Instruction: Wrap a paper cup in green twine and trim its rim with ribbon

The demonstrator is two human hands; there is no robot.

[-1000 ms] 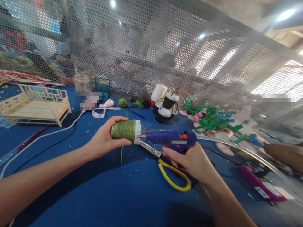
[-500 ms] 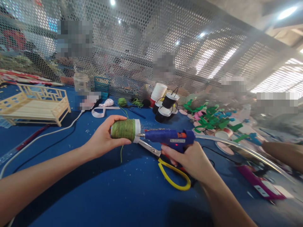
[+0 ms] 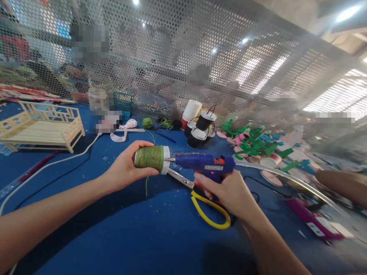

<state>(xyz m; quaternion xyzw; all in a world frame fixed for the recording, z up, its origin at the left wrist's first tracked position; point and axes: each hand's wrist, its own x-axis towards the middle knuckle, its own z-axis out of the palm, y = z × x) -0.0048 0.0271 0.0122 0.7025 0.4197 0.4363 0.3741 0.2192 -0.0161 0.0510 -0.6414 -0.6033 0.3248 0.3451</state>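
My left hand (image 3: 127,164) is closed around a paper cup (image 3: 149,158) lying sideways and wound with green yarn, its white rim facing right. A loose yarn tail hangs beneath it. In my right hand (image 3: 226,187) is a blue hot glue gun (image 3: 195,162), gripped by the handle, a small red light showing on its side. The gun's metal nozzle is at the cup's white rim; whether it touches cannot be made out. Under the gun lie scissors (image 3: 210,214) with yellow handles, partly hidden by the gun and my right hand.
A small wooden bed frame (image 3: 43,128) stands at left. Behind are white ribbon (image 3: 119,136), green yarn balls (image 3: 147,122), stacked white cups (image 3: 192,110) and black-wrapped cups (image 3: 197,137). Green and pink craft pieces (image 3: 255,143), a purple power strip (image 3: 315,219) and another person's arm (image 3: 341,186) are at right.
The glue gun's nozzle has shifted slightly up along the cup's rim. My left hand keeps its hold on the cup, which has barely moved.
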